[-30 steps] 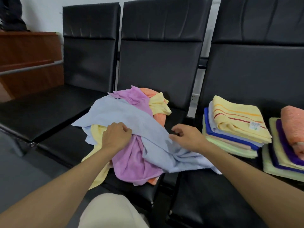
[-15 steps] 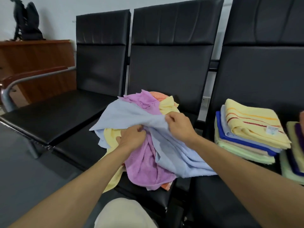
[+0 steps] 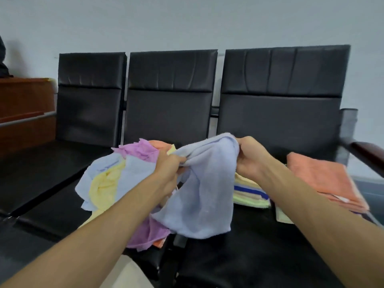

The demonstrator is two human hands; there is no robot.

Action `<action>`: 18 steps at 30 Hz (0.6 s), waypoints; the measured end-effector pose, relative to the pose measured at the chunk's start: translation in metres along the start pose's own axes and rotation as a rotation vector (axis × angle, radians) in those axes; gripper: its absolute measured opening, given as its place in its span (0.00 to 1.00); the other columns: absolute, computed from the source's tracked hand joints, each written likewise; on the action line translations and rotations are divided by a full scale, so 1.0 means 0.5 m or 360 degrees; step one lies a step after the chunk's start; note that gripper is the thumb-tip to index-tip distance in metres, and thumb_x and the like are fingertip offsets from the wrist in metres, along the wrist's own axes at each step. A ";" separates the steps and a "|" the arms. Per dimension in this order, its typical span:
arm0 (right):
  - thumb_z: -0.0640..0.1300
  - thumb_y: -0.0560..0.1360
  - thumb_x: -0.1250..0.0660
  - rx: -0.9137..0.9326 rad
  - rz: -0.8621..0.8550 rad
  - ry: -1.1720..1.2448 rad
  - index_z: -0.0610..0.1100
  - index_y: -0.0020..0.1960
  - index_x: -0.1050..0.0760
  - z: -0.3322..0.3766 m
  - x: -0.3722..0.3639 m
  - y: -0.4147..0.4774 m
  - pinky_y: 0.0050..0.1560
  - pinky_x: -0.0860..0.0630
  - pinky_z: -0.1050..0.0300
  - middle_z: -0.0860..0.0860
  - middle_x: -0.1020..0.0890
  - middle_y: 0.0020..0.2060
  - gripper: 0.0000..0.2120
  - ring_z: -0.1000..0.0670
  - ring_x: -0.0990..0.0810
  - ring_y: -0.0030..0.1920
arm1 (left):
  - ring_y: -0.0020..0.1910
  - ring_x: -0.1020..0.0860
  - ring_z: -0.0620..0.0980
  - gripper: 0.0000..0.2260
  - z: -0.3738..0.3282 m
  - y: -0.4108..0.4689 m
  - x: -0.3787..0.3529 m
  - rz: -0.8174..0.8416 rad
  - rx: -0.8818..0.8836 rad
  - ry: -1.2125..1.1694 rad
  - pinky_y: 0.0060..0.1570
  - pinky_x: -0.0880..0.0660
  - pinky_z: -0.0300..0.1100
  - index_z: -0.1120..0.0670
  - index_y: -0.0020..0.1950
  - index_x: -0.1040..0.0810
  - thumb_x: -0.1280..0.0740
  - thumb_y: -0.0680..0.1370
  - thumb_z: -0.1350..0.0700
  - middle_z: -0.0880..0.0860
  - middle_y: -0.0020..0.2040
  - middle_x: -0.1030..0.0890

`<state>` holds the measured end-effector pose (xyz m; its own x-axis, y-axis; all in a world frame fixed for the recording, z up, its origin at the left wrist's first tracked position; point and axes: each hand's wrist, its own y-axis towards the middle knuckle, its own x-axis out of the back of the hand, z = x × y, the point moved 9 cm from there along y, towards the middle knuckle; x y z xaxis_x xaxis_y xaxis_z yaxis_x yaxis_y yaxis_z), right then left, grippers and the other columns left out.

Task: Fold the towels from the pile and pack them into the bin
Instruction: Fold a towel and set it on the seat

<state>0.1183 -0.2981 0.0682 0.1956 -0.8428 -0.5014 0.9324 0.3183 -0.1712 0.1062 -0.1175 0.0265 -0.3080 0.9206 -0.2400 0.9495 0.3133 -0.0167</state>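
Pale grey wall (image 3: 187, 21) fills the background behind a row of three black padded seats (image 3: 170, 104), which stretches left, right and beyond the fingers. A brown wooden cabinet (image 3: 25, 104) stands far to the left of the left hand's fingers.

On the middle seat, below and to the left of the left hand's fingers, lies the loose pile (image 3: 108, 183) of towels: light blue, yellow, purple and orange pieces tumbled over one another.

The light blue towel (image 3: 205, 194) is lifted off the pile and hangs between the two sets of fingers. Its top edge is bunched from one grip to the other and the rest drapes down over the seat's front.

An orange folded towel (image 3: 320, 177) tops a stack on the right seat, to the right of the right hand's fingers. A second folded stack (image 3: 249, 194), with blue, yellow and green edges, sits just below those fingers, partly hidden by the wrist.

The left hand (image 3: 168, 169) has its fingers curled tight round a gathered corner of the blue towel. The right hand (image 3: 249, 161) pinches the other end, thumb over the fabric, fingers folded beneath.
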 end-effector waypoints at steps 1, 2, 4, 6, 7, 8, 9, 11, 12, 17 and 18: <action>0.47 0.83 0.44 -0.0001 0.0019 -0.0007 0.31 0.62 0.27 0.016 0.024 -0.016 0.44 0.21 0.47 0.38 0.17 0.50 0.20 0.40 0.18 0.47 | 0.42 0.24 0.54 0.26 -0.004 -0.005 -0.033 0.0077 -0.0013 0.0147 0.28 0.26 0.38 0.61 0.67 0.31 0.36 0.68 0.70 0.57 0.51 0.25; 0.52 0.81 0.41 0.0003 0.0032 -0.0083 0.31 0.61 0.25 0.027 0.045 -0.029 0.46 0.21 0.47 0.37 0.17 0.51 0.24 0.40 0.17 0.49 | 0.45 0.23 0.55 0.26 -0.010 -0.008 -0.051 0.0096 -0.0035 0.0260 0.33 0.23 0.41 0.62 0.66 0.28 0.35 0.67 0.70 0.56 0.52 0.23; 0.53 0.75 0.33 0.0024 0.0075 -0.0312 0.32 0.62 0.24 0.050 0.096 -0.058 0.47 0.18 0.52 0.38 0.18 0.56 0.26 0.41 0.18 0.55 | 0.49 0.21 0.55 0.22 -0.023 -0.022 -0.093 0.0133 -0.0143 0.0496 0.46 0.21 0.46 0.59 0.61 0.24 0.35 0.69 0.72 0.57 0.51 0.20; 0.43 0.72 0.29 0.0082 0.0024 -0.0660 0.32 0.60 0.23 0.064 0.152 -0.085 0.44 0.18 0.59 0.39 0.17 0.54 0.21 0.47 0.16 0.52 | 0.45 0.21 0.51 0.21 -0.028 -0.044 -0.141 0.0268 -0.0226 0.0685 0.44 0.22 0.40 0.58 0.60 0.22 0.36 0.70 0.73 0.56 0.47 0.19; 0.39 0.73 0.29 0.0118 -0.0052 -0.0891 0.33 0.55 0.21 0.064 0.184 -0.099 0.37 0.20 0.63 0.40 0.16 0.49 0.13 0.53 0.15 0.44 | 0.41 0.22 0.49 0.21 -0.022 -0.055 -0.164 0.0352 -0.0242 0.0753 0.40 0.23 0.35 0.58 0.59 0.21 0.36 0.71 0.74 0.56 0.44 0.20; 0.37 0.74 0.30 0.0165 -0.0166 -0.1151 0.36 0.48 0.21 0.067 0.212 -0.114 0.31 0.23 0.67 0.43 0.17 0.43 0.05 0.58 0.17 0.35 | 0.38 0.23 0.47 0.20 -0.012 -0.062 -0.180 0.0431 -0.0250 0.0809 0.37 0.25 0.32 0.58 0.59 0.21 0.36 0.71 0.74 0.55 0.42 0.21; 0.39 0.75 0.30 0.0190 -0.0273 -0.1362 0.40 0.43 0.22 0.065 0.244 -0.127 0.29 0.26 0.67 0.45 0.18 0.39 0.03 0.60 0.20 0.32 | 0.36 0.24 0.46 0.19 0.007 -0.068 -0.197 0.0506 -0.0238 0.0865 0.35 0.25 0.30 0.58 0.58 0.21 0.36 0.71 0.74 0.54 0.39 0.22; 0.46 0.76 0.32 0.0118 -0.0384 -0.1633 0.45 0.41 0.21 0.039 0.316 -0.120 0.37 0.24 0.60 0.47 0.17 0.40 0.07 0.55 0.19 0.39 | 0.37 0.24 0.46 0.18 0.057 -0.077 -0.224 0.0661 -0.0186 0.0959 0.34 0.26 0.31 0.57 0.58 0.20 0.35 0.72 0.73 0.54 0.39 0.24; 0.48 0.77 0.33 0.0078 -0.0416 -0.1727 0.44 0.42 0.19 0.025 0.345 -0.114 0.42 0.23 0.55 0.47 0.17 0.40 0.09 0.51 0.19 0.42 | 0.38 0.24 0.46 0.17 0.085 -0.079 -0.233 0.0724 -0.0150 0.1003 0.34 0.26 0.31 0.56 0.58 0.20 0.34 0.73 0.71 0.54 0.40 0.24; 0.49 0.78 0.35 -0.0009 -0.0523 -0.1706 0.34 0.46 0.21 -0.041 0.460 -0.082 0.44 0.25 0.53 0.40 0.17 0.42 0.17 0.49 0.21 0.40 | 0.45 0.19 0.46 0.13 0.220 -0.080 -0.243 0.0946 -0.0017 0.1150 0.43 0.21 0.36 0.51 0.60 0.21 0.33 0.78 0.62 0.50 0.51 0.21; 0.48 0.78 0.35 0.0005 -0.0561 -0.1636 0.34 0.47 0.20 -0.051 0.478 -0.078 0.45 0.24 0.52 0.40 0.16 0.43 0.16 0.48 0.19 0.42 | 0.47 0.19 0.47 0.13 0.241 -0.077 -0.233 0.0962 -0.0011 0.1153 0.47 0.20 0.39 0.49 0.60 0.22 0.33 0.78 0.62 0.50 0.53 0.20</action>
<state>0.1208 -0.5011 -0.0665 0.0765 -0.8472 0.5257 0.9864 -0.0125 -0.1638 0.1129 -0.2651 -0.0617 0.2724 0.8475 0.4556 0.9607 -0.2655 -0.0805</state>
